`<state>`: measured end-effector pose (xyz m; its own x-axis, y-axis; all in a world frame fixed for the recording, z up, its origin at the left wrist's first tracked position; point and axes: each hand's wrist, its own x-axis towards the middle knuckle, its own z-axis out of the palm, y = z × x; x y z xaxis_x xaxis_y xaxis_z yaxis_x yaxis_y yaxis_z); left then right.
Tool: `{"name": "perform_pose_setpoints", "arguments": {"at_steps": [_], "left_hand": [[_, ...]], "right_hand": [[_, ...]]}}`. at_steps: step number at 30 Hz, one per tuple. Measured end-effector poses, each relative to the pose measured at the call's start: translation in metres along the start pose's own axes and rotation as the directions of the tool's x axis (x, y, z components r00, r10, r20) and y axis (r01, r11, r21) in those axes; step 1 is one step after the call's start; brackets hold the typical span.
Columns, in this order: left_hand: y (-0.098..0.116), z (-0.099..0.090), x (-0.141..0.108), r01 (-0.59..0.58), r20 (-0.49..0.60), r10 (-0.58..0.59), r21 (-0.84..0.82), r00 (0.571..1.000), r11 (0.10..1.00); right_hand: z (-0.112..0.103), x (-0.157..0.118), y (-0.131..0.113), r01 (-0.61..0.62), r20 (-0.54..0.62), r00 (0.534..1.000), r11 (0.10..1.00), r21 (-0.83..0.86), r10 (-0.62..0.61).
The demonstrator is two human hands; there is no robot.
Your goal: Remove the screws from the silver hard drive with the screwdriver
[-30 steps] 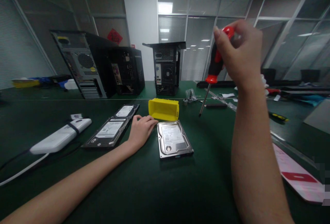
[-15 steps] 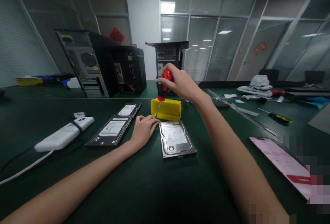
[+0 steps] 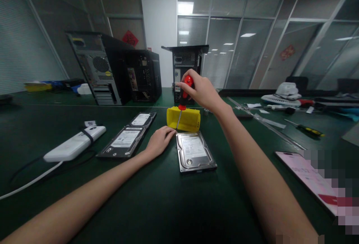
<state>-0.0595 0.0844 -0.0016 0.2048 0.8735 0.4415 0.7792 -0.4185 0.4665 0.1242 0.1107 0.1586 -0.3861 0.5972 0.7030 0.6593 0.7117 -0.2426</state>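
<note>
A red and black screwdriver (image 3: 183, 96) is gripped from above by my right hand (image 3: 198, 87), its fingers wrapped round the handle. Its shaft slants down to the far left corner of a silver hard drive (image 3: 193, 150) lying flat, label up. Beside that corner my left hand (image 3: 159, 141) rests on the table, fingers drawn together close to the screwdriver tip. Whatever those fingertips pinch is too small to make out. Right behind the drive stands a yellow plastic box (image 3: 189, 119), partly behind the shaft.
Two more hard drives (image 3: 123, 139) lie to the left, near a white power strip (image 3: 74, 145) with its cable. Computer cases (image 3: 113, 68) stand at the back. To the right are a phone (image 3: 305, 176), another screwdriver (image 3: 310, 131) and a white keyboard (image 3: 280, 100).
The view has shifted slightly, so everything sits a little further right. The screwdriver has moved a bit right against the drive's corner. My left fingers have lowered and flattened.
</note>
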Motion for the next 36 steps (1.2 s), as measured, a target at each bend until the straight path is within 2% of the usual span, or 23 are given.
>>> {"name": "perform_pose_setpoints", "arguments": {"at_steps": [4, 8, 26, 36], "left_hand": [[-0.0059, -0.0007, 0.0049, 0.078, 0.054, -0.072, -0.123, 0.996, 0.989], [-0.0092, -0.0014, 0.0074, 0.123, 0.094, -0.108, -0.177, 0.990, 0.977], [-0.0089, -0.0013, 0.0075, 0.131, 0.091, -0.116, -0.182, 0.989, 0.975], [-0.0089, -0.0006, 0.0079, 0.164, 0.117, -0.140, -0.238, 0.983, 0.957]], "right_hand": [[0.0030, 0.0000, 0.0014, -0.011, 0.018, 1.000, 1.000, 0.000, 0.011], [0.0040, -0.0001, 0.0027, -0.014, 0.021, 1.000, 1.000, -0.006, 0.014], [0.0084, -0.0001, 0.0049, -0.022, 0.043, 0.999, 1.000, -0.006, 0.022], [0.0083, 0.0006, 0.0049, -0.008, 0.014, 1.000, 1.000, -0.022, 0.009]]}}
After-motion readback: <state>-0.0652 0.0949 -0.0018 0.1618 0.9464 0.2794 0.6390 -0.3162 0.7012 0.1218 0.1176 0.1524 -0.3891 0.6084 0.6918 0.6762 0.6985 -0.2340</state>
